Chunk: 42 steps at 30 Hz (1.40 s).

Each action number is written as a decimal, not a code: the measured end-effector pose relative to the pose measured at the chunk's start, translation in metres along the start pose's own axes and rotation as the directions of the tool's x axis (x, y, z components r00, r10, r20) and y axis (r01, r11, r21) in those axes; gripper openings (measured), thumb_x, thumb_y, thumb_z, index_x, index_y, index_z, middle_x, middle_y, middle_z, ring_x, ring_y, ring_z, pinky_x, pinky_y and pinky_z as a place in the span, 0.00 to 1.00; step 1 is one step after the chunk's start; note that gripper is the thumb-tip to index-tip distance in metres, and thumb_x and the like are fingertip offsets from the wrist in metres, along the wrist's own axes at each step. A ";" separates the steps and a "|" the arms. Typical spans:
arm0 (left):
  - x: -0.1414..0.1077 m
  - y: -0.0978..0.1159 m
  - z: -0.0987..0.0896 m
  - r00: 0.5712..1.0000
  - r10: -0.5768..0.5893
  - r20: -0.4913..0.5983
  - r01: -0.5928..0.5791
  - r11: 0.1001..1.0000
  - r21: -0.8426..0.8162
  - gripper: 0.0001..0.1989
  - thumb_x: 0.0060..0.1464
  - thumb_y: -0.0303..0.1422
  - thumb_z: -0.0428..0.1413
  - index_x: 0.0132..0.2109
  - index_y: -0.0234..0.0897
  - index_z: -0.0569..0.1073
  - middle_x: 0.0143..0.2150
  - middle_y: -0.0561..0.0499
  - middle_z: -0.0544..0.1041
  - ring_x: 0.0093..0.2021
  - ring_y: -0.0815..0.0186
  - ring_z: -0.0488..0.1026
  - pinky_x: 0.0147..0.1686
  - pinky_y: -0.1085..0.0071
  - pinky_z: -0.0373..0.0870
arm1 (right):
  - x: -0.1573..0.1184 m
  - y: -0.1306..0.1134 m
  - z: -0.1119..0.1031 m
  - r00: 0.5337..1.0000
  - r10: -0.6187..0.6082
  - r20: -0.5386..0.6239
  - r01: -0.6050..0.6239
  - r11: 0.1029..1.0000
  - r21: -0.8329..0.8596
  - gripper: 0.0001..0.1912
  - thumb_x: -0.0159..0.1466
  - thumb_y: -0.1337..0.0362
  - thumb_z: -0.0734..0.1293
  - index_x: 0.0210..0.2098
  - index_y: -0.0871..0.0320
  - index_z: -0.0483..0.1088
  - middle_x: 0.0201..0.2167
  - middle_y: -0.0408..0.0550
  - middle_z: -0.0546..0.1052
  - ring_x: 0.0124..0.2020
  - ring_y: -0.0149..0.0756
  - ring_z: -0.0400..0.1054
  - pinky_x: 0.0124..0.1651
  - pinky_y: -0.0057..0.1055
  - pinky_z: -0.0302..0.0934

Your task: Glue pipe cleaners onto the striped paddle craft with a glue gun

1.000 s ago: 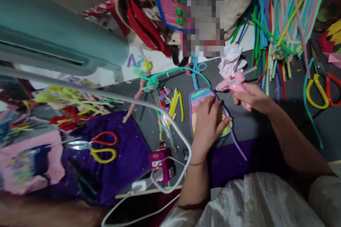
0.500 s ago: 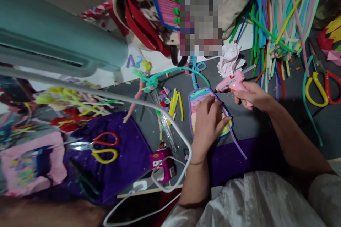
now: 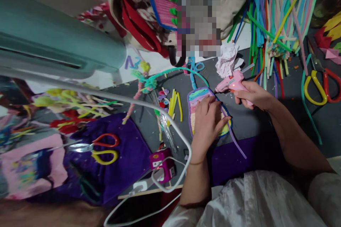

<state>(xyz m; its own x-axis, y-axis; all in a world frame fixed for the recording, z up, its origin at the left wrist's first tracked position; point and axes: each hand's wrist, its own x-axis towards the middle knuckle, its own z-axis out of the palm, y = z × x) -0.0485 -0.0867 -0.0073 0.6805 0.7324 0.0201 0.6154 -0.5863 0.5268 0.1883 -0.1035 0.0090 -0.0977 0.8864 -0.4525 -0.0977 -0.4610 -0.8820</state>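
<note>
Has the striped panel [image 3: 196, 94] lying on the dark table [image 3: 250, 124] right under the left hand [image 3: 206, 118], with its long axis running away from the body, tipped a bit left at the far end. Spreads the left fingers over it, thumb held apart by the right edge, near a purple strip [image 3: 238, 145]. Grips the pink glue gun [image 3: 231, 82] in the right hand [image 3: 249, 94], off to the panel's right. Aims the nozzle left at the far right corner. Can't tell about actual contact there, tbh.

Head-worn camera above table [image 3: 249, 126], facing forward and down, hands [image 3: 207, 115] near.
</note>
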 end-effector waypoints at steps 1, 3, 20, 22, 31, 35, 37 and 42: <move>0.000 0.000 0.000 1.000 -0.003 0.004 0.003 1.000 0.002 0.26 0.65 0.51 0.59 0.60 0.38 0.70 0.65 0.35 0.69 0.67 0.46 0.65 0.66 0.47 0.64 | 0.000 0.000 0.000 1.000 -0.002 0.000 0.002 1.000 0.001 0.13 0.65 0.59 0.69 0.27 0.57 0.67 0.18 0.39 0.72 0.12 0.23 0.56 0.15 0.24 0.48; 0.000 0.000 -0.001 1.000 -0.005 0.005 0.005 1.000 0.003 0.26 0.65 0.51 0.59 0.60 0.38 0.70 0.65 0.35 0.69 0.67 0.46 0.65 0.66 0.47 0.64 | 0.000 0.001 -0.002 1.000 -0.006 0.002 0.006 1.000 0.005 0.14 0.65 0.58 0.70 0.27 0.58 0.68 0.19 0.40 0.73 0.12 0.22 0.57 0.15 0.24 0.49; 0.000 0.000 0.000 1.000 0.007 -0.010 -0.007 1.000 -0.006 0.22 0.67 0.47 0.59 0.59 0.38 0.69 0.62 0.37 0.69 0.66 0.47 0.66 0.65 0.48 0.66 | -0.001 0.000 -0.007 0.999 0.027 0.034 -0.026 0.999 -0.048 0.15 0.66 0.58 0.68 0.24 0.58 0.69 0.12 0.41 0.67 0.12 0.26 0.57 0.15 0.23 0.46; 0.000 0.000 0.000 1.000 0.005 -0.008 -0.005 1.000 -0.007 0.23 0.66 0.48 0.59 0.59 0.38 0.69 0.62 0.37 0.69 0.66 0.47 0.66 0.65 0.48 0.66 | -0.002 -0.001 -0.007 0.999 0.031 0.033 -0.029 0.999 -0.046 0.15 0.66 0.58 0.68 0.24 0.58 0.69 0.11 0.40 0.66 0.11 0.26 0.56 0.16 0.24 0.46; -0.001 -0.001 0.000 1.000 0.017 -0.019 -0.018 1.000 -0.019 0.25 0.64 0.49 0.61 0.59 0.38 0.69 0.61 0.37 0.69 0.66 0.47 0.66 0.65 0.48 0.66 | -0.004 -0.007 -0.008 0.997 0.057 0.044 -0.053 0.995 -0.079 0.15 0.66 0.62 0.67 0.24 0.59 0.68 0.14 0.41 0.69 0.11 0.24 0.57 0.15 0.23 0.45; -0.001 0.000 0.001 1.000 0.006 -0.017 -0.006 0.999 -0.035 0.23 0.64 0.46 0.62 0.58 0.39 0.69 0.60 0.38 0.70 0.65 0.48 0.67 0.64 0.48 0.66 | -0.005 -0.009 -0.009 0.997 0.060 0.049 -0.056 0.994 -0.092 0.15 0.67 0.64 0.66 0.24 0.59 0.67 0.12 0.40 0.67 0.11 0.24 0.57 0.15 0.22 0.46; -0.002 0.000 0.001 1.000 -0.006 -0.019 0.005 0.999 -0.047 0.22 0.64 0.45 0.62 0.58 0.39 0.69 0.60 0.39 0.70 0.64 0.49 0.67 0.64 0.49 0.67 | -0.005 -0.010 -0.009 0.997 0.064 0.053 -0.058 0.993 -0.098 0.15 0.67 0.63 0.66 0.23 0.58 0.67 0.11 0.39 0.66 0.10 0.24 0.56 0.15 0.22 0.46; -0.002 0.000 0.001 1.000 -0.015 -0.022 0.014 0.998 -0.060 0.20 0.64 0.44 0.63 0.56 0.40 0.70 0.61 0.39 0.70 0.64 0.49 0.67 0.64 0.49 0.66 | -0.006 -0.012 -0.010 0.995 0.075 0.067 -0.067 0.991 -0.114 0.15 0.68 0.63 0.66 0.24 0.58 0.67 0.08 0.39 0.64 0.10 0.25 0.56 0.14 0.22 0.46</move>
<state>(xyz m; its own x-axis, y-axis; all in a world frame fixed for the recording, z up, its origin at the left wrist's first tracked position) -0.0500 -0.0884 -0.0082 0.6621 0.7488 0.0304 0.6002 -0.5542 0.5767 0.1998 -0.1034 0.0210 -0.1709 0.8446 -0.5074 0.0225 -0.5115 -0.8590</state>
